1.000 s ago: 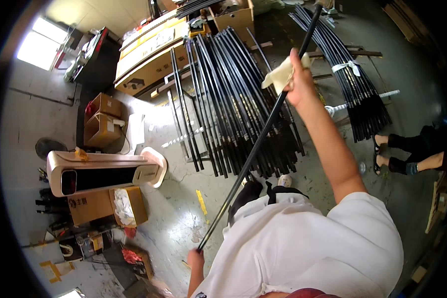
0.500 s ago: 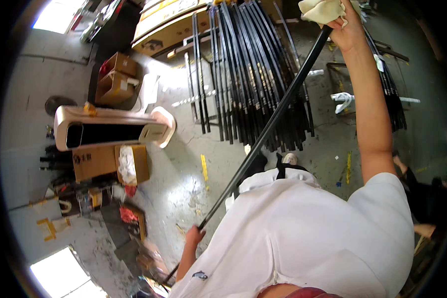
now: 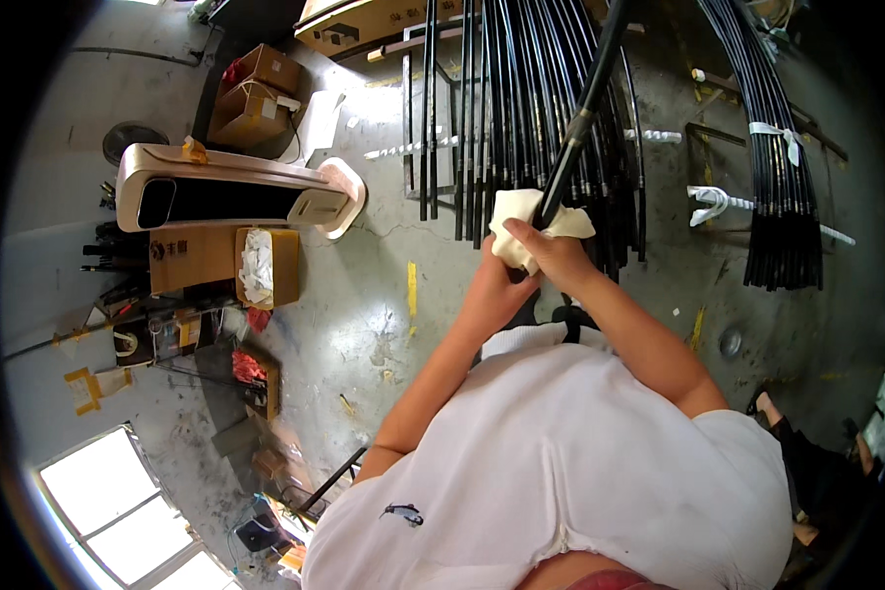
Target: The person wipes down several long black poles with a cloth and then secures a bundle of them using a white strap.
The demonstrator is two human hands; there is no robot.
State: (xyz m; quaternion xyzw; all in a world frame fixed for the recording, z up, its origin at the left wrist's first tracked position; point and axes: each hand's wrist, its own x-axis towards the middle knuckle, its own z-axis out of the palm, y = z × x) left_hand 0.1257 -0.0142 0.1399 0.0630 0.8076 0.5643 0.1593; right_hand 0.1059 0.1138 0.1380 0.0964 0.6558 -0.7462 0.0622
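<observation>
A long black pole [image 3: 578,133] slants up and away from my body, its near end at my hands and its far end beyond the top edge. My right hand [image 3: 562,262] is closed around a cream cloth [image 3: 513,218] that wraps the pole near this end. Close beside it, my left hand [image 3: 500,285] grips the pole's near end just below the cloth; its fingers are partly hidden. Beyond my hands, many similar black poles [image 3: 521,108] lie side by side across a low metal frame [image 3: 446,147].
At right, a bundle of black poles [image 3: 782,197] is tied with white wrapping. A pink-and-black upright machine [image 3: 236,192] stands left, near cardboard boxes [image 3: 251,113] and an open box of white material [image 3: 285,265]. A person's leg [image 3: 779,408] shows at lower right.
My hands, far apart along the pole before, have come together in front of me. The right hand with the cloth moved down and nearer; the pole now points up and away.
</observation>
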